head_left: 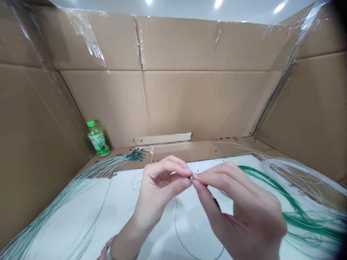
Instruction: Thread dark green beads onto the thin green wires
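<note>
My left hand (162, 187) and my right hand (238, 202) meet fingertip to fingertip over the white board. Each pinches with thumb and index finger at a tiny green and dark piece (191, 177), apparently the end of a thin wire; most of it is covered by the fingers. A thin dark wire (176, 220) hangs below and curves across the board, its upper end hidden near my left hand. Something black (217, 204) shows partly behind my right thumb, too hidden to name.
Bundled green and white wires with dark ends (135, 155) run down the left side. Loose green wires (292, 202) and white wires (295, 168) lie at right. A green bottle (98, 139) stands in the back left corner. Cardboard walls (211, 101) enclose the white board (73, 209).
</note>
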Motion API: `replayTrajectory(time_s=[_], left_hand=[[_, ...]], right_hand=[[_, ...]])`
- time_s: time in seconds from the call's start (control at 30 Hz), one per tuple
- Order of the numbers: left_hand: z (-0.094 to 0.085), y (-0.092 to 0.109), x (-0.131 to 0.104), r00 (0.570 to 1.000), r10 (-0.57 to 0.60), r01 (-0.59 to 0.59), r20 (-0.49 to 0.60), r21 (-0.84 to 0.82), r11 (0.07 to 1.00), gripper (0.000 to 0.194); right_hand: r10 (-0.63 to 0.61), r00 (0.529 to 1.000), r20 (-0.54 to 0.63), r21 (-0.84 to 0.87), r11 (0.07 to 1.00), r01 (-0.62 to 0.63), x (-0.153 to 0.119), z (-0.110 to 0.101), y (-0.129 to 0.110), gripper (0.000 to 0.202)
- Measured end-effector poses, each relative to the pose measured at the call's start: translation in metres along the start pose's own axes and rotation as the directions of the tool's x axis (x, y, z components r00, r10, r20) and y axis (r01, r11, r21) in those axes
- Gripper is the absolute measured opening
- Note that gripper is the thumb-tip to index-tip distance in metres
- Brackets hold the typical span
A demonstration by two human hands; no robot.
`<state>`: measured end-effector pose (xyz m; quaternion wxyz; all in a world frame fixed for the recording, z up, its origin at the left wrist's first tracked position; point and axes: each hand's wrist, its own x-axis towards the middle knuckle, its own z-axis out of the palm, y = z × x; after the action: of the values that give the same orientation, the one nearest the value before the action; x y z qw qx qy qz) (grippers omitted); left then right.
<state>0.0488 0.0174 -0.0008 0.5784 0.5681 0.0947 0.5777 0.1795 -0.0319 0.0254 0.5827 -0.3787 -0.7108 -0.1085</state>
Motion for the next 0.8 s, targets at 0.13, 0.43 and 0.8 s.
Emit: replayTrajectory(time_s=[0.13,0.43,0.8], left_hand=[[0.001,-0.002,0.001,0.999,-0.038,0.038,0.0,-0.03,0.999,0.016],[-0.007,0.014,0.004,0.998,-0.031,0.019,0.053,0.215,0.976,0.019],[-0.004,0.013,0.002,0.999,0.042,-0.03,-0.028,0.328,0.944,0.009]], right_hand=[[-0.007,1.0,0.001,-0.011,1.0,0.007,0.0,-0.002,0.001,0.015],[-0.004,1.0,0.028,0.026,1.0,0.004,0.002,-0.002,0.004,0.016],[-0.02,0.999,-0.039,0.116,0.993,0.025,0.003,0.003,0.0,0.02]])
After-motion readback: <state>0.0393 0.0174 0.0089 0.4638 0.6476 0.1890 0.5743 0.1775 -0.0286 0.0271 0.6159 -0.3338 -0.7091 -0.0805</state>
